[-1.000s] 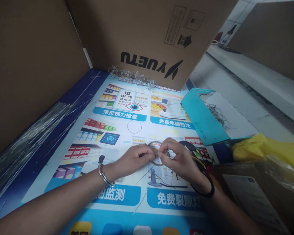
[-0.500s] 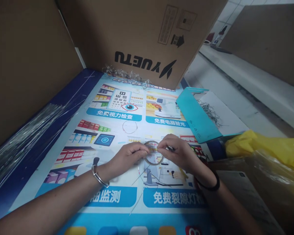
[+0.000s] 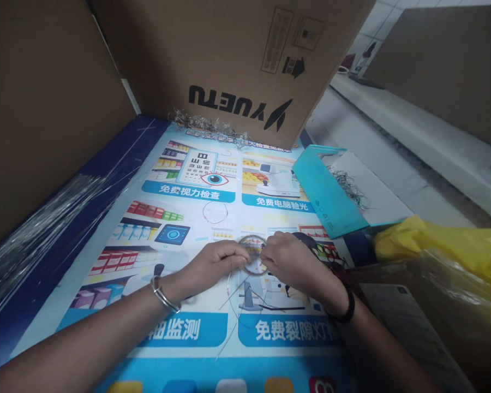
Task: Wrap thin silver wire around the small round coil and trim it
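Observation:
My left hand (image 3: 221,262) has its fingertips pinched at the left side of a round ring (image 3: 254,274) that resembles a roll of tape lying flat. From beneath these fingers hangs a thin beaded wire (image 3: 228,286), with tiny pinkish beads on it. Small coloured specks, perhaps beads, show inside the ring. My right hand (image 3: 288,259) is closed at the ring's right side, knuckles up. Its fingertips are mostly hidden, so what they pinch cannot be made out. Below the ring, loose thin wires (image 3: 228,338) cross the printed mat (image 3: 270,357).
A small beaded loop (image 3: 215,213) lies farther up. Clear tangled pieces (image 3: 207,123) line the foot of a cardboard box (image 3: 237,60). Right stands a teal box (image 3: 327,191) with tangled wires (image 3: 347,183), near a yellow bag (image 3: 437,243). Long thin strands (image 3: 45,240) lie left.
My right hand has turned, its knuckles now more on top and its fingertips more hidden. The left hand stays nearly still, and the view has shifted slightly.

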The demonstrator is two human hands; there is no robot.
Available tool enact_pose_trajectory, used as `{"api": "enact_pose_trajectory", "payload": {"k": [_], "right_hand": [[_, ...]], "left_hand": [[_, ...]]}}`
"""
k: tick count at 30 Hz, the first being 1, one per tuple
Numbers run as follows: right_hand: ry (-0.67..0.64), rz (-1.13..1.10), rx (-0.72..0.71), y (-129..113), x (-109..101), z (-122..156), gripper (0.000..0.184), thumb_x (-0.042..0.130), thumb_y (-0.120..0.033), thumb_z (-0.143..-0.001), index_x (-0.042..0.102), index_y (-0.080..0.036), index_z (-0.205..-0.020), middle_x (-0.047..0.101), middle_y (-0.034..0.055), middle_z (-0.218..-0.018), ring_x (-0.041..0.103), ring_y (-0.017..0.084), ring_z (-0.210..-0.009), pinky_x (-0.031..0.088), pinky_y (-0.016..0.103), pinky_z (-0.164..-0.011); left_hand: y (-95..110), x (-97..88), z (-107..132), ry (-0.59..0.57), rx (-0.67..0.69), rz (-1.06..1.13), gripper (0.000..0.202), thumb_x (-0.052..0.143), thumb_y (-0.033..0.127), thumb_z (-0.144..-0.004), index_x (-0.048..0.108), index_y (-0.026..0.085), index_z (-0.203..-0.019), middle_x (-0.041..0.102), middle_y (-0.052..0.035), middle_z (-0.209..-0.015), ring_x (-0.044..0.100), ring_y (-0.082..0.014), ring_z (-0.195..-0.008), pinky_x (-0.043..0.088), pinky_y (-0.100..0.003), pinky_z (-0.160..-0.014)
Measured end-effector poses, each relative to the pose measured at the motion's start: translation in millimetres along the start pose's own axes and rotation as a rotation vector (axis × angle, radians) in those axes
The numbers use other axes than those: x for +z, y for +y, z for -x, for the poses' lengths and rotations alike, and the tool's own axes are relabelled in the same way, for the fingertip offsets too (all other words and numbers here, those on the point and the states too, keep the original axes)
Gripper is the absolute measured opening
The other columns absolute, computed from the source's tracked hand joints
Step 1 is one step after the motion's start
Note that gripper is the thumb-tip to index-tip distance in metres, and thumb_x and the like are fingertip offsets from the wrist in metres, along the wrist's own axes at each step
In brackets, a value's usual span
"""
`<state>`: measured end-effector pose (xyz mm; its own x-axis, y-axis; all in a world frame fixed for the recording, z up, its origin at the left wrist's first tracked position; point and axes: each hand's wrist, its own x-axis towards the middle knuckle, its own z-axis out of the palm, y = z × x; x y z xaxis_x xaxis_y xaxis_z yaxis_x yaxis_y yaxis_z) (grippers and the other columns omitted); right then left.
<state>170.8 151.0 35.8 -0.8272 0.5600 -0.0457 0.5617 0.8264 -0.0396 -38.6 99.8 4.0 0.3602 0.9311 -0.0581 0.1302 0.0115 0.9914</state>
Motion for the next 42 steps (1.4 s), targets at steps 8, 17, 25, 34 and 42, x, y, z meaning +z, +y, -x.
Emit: {"api": "enact_pose_trajectory", "payload": {"k": [8,17,25,34,42], "right_hand": [[-0.021,0.09,-0.007,-4,5,-1,0.015,0.054,-0.013,-0.082,0.064,-0.016,-0.071,0.062,0.0084,-0.073,0.051,0.021,-0.072,0.031,0.034,-0.065],[-0.012,0.088,0.018,-7,6,-5,0.014,0.052,-0.011,-0.077,0.063,-0.015,-0.07,0.062,0.0094,-0.07,0.053,0.022,-0.07,0.03,0.034,-0.063],[0.029,0.038,0.038,-5,13,-7,0.008,0.052,-0.012,-0.071,0.059,-0.016,-0.068,0.059,0.0079,-0.069,0.052,0.021,-0.071,0.032,0.033,-0.065],[0.231,-0.745,0.077,-2,-9,0,0.012,0.053,-0.011,-0.074,0.055,-0.018,-0.065,0.054,0.0006,-0.066,0.049,0.015,-0.067,0.037,0.028,-0.064],[0.123,-1.562,0.201,-7,5,3,0.012,0.063,-0.028,-0.082,0.058,-0.019,-0.075,0.05,-0.0013,-0.069,0.044,0.013,-0.065,0.034,0.027,-0.061]], "left_hand": [[2,0.8,-1,0.004,0.014,0.006,0.018,0.055,0.031,-0.086,0.068,0.018,-0.088,0.065,-0.0023,-0.076,0.055,-0.0118,-0.067,0.045,-0.025,-0.064],[3,0.2,0,-0.019,0.026,-0.009,0.017,0.054,0.028,-0.088,0.068,0.019,-0.091,0.066,-0.0014,-0.084,0.055,-0.0094,-0.067,0.044,-0.023,-0.065],[7,-0.1,0,-0.019,0.049,-0.003,0.015,0.054,0.024,-0.088,0.068,0.018,-0.09,0.068,-0.002,-0.088,0.057,-0.0107,-0.073,0.045,-0.024,-0.069],[2,2.8,0,0.005,0.119,-0.072,0.018,0.054,0.029,-0.089,0.067,0.018,-0.09,0.068,-0.0028,-0.087,0.059,-0.013,-0.078,0.045,-0.026,-0.074],[12,9.0,6,0.056,0.123,-0.068,0.018,0.051,0.026,-0.089,0.065,0.016,-0.082,0.063,-0.0003,-0.076,0.054,-0.011,-0.07,0.042,-0.023,-0.067]]}}
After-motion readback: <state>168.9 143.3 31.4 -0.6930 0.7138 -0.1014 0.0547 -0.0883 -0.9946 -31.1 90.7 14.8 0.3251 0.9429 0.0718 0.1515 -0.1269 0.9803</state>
